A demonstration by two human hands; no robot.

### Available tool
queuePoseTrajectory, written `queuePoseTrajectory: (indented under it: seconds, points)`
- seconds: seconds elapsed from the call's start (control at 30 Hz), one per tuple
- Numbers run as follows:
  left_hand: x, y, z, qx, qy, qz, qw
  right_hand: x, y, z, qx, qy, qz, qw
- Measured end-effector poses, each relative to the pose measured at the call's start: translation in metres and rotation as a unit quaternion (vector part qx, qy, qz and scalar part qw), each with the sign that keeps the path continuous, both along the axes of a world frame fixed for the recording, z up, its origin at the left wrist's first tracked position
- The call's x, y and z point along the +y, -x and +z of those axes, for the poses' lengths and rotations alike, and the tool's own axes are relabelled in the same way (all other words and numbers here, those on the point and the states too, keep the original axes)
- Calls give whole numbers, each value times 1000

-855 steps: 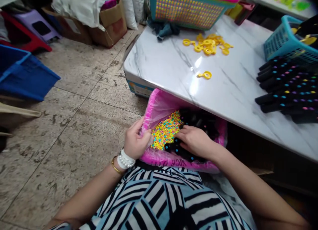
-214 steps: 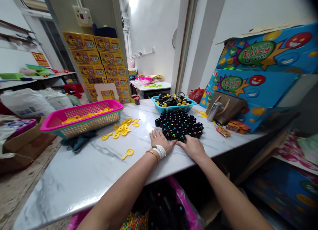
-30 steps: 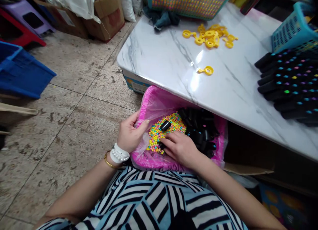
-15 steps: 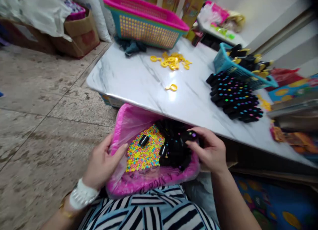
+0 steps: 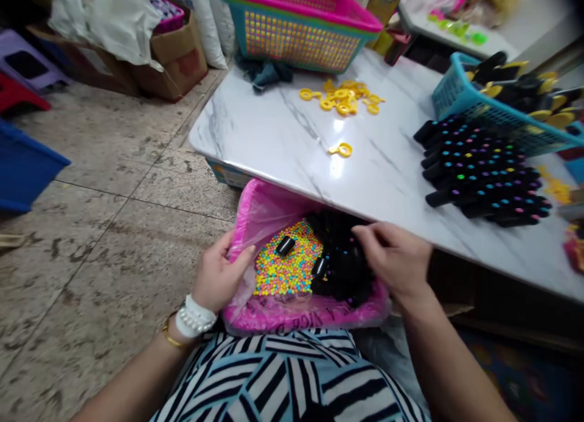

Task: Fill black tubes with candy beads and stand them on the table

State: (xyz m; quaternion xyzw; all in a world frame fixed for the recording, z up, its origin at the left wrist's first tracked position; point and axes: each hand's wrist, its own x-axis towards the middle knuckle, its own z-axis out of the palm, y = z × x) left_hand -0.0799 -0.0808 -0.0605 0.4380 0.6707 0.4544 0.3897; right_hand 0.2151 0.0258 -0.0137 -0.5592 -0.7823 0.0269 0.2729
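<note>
A pink basket (image 5: 249,206) lined with clear printed plastic rests on my lap. Inside are small multicoloured beads or candies (image 5: 285,270) on the left and a heap of black tubes (image 5: 344,267) on the right. Two loose tubes lie on or beside the beads, one of them a short black tube (image 5: 285,245). My left hand (image 5: 223,270) grips the basket's left rim, thumb inside. My right hand (image 5: 395,255) is at the basket's right end by the black heap, fingers bent together; their tips and anything between them are hidden.
On the marble-patterned table (image 5: 274,136) are yellow ring-shaped pieces (image 5: 344,100), one lone yellow ring (image 5: 344,149), a dark cloth (image 5: 269,74) and stacked baskets (image 5: 296,36). Rows of black tubes (image 5: 488,172) lie beside a blue basket (image 5: 502,121). A blue bin (image 5: 27,166) stands left.
The black tube with a purple end no longer shows in my right hand. One tube now juts from the near left of the rows on the table. The view has shifted left.
</note>
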Motion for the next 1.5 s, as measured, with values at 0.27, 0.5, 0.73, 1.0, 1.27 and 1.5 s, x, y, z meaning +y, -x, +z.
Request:
queuePoseTrajectory:
  seconds: [0.27,0.5,0.73,1.0,1.27,1.5]
  points:
    - [-3,-1,-4,15,-22,-3,1000,-33,112,-55,-181,232,125,948]
    - [-3,-1,-6,8,-50,2,999,-37,81,-65,-230,96,328,911]
    - [-4,-2,-6,14,-48,3,999,-45,89,-65,-124,126,436,882]
    - [-3,0,-5,8,-41,8,999,-43,50,-54,138,276,333,891]
    - [3,1,-5,-33,-7,20,999,-42,9,-31,31,70,285,956]
    - [0,1,-4,-13,-23,14,1000,-42,11,-46,-76,8,304,950]
